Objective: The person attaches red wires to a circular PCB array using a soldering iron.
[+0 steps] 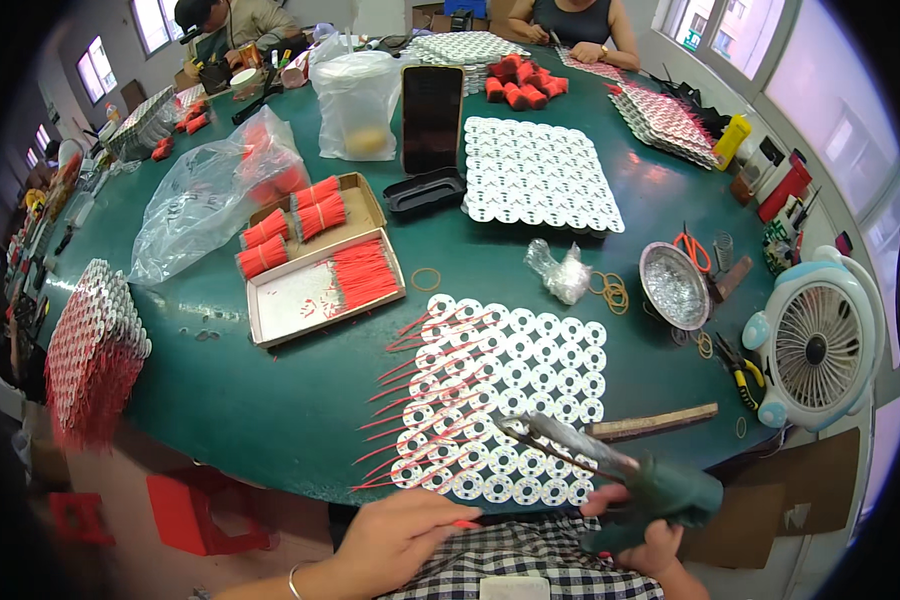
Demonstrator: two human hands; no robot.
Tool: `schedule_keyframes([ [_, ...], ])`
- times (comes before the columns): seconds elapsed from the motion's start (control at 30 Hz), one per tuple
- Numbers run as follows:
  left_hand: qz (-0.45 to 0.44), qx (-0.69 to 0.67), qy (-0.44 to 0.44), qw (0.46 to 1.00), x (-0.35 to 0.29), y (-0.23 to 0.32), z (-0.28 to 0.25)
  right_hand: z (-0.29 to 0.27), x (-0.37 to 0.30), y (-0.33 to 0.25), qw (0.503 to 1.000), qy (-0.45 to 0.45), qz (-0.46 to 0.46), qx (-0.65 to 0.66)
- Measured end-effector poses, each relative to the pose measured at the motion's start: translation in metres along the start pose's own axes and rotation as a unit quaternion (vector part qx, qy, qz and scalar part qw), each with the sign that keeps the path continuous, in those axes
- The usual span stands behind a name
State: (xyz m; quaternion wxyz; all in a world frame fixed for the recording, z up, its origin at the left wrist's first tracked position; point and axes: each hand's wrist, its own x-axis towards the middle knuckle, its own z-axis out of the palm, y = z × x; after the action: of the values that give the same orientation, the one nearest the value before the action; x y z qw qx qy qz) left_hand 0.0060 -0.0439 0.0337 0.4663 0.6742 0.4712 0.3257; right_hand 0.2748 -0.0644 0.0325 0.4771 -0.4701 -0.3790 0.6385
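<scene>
A sheet of round white boards with dark centre holes lies on the green table in front of me. Thin red wires stick out leftward from its left columns. Just below the sheet's near edge, my left hand is closed, a short bit of red wire showing at its fingertips. Gripped in my right hand is a dark green soldering gun, slightly blurred. Its long metal front points up and left over the sheet's lower right; whether it touches cannot be made out.
An open box of red wires stands left of the sheet. Beyond are a phone, a plastic tub and stacked boards. At right are a wooden strip, a metal bowl, pliers and a fan. Two people sit across.
</scene>
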Motion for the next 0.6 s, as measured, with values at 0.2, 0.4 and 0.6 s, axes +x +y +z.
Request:
schedule_keyframes([
  [0.2,0.096,0.387,0.135,0.907,0.009,0.009,0.001,-0.039,-0.031,0.010,0.988,-0.073,0.138,-0.006],
  [0.4,0.170,0.459,0.165,0.856,0.003,-0.016,0.010,-0.060,-0.024,0.038,0.967,-0.159,-0.065,-0.187],
  [0.6,0.175,0.433,0.149,0.871,0.003,-0.027,0.019,-0.068,-0.044,0.062,0.939,-0.064,-0.143,-0.306],
])
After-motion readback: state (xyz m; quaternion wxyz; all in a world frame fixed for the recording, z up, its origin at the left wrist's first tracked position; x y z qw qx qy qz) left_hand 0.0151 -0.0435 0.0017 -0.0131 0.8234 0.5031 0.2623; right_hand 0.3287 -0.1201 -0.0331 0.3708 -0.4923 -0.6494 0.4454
